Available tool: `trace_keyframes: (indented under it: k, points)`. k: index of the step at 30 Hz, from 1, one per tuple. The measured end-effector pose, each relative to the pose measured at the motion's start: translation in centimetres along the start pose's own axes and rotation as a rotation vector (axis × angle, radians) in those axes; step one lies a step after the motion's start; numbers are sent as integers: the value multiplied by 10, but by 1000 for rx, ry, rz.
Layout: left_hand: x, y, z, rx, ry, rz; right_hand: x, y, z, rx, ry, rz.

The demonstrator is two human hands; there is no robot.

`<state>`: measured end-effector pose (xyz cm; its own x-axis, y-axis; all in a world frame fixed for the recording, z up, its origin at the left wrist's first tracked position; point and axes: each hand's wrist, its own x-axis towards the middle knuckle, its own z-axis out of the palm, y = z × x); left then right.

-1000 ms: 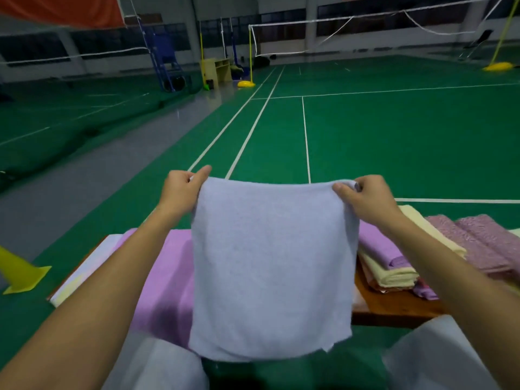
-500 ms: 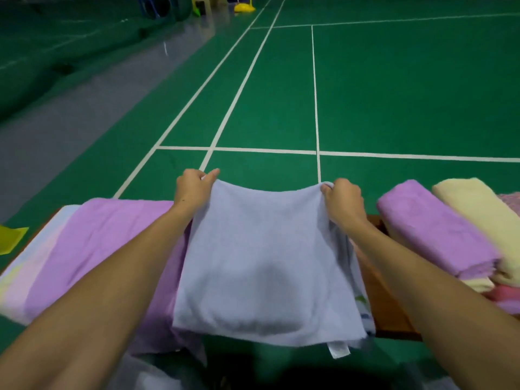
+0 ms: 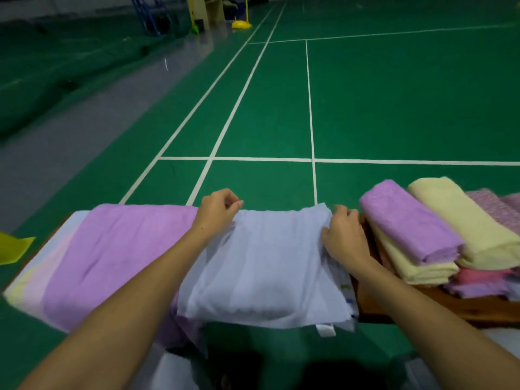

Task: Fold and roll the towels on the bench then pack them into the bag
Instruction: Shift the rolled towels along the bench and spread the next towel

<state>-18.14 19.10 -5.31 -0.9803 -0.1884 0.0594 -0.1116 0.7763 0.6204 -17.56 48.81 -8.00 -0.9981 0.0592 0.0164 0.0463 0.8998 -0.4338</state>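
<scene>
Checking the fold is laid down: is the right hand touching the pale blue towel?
Touching. In the head view the right hand rests on the pale blue towel at its far right corner, fingers bunching the cloth there, no gap showing.

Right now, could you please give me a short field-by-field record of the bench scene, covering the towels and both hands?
Setting: green sports court floor beyond a wooden bench
Towel in work: pale blue towel, laid flat, near edge hanging off the bench
Left hand: pinches the blue towel's far left corner
Right hand: grips its far right edge
Under it: spread purple towel
Waiting pile: purple folded towel, yellow folded towel, others beneath
Bag: not identifiable
</scene>
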Motion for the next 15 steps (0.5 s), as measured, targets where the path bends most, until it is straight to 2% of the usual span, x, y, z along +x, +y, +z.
trace_keyframes:
  k: [5,10,15]
  points:
    - [-38,22,9,-66,-60,91,-27,18,-15,174,-150,115]
    - [-71,32,27,-120,-160,197,-42,22,-18,345,-281,68]
    - [-77,48,37,-125,-340,298,-48,17,-16,412,-291,-34]
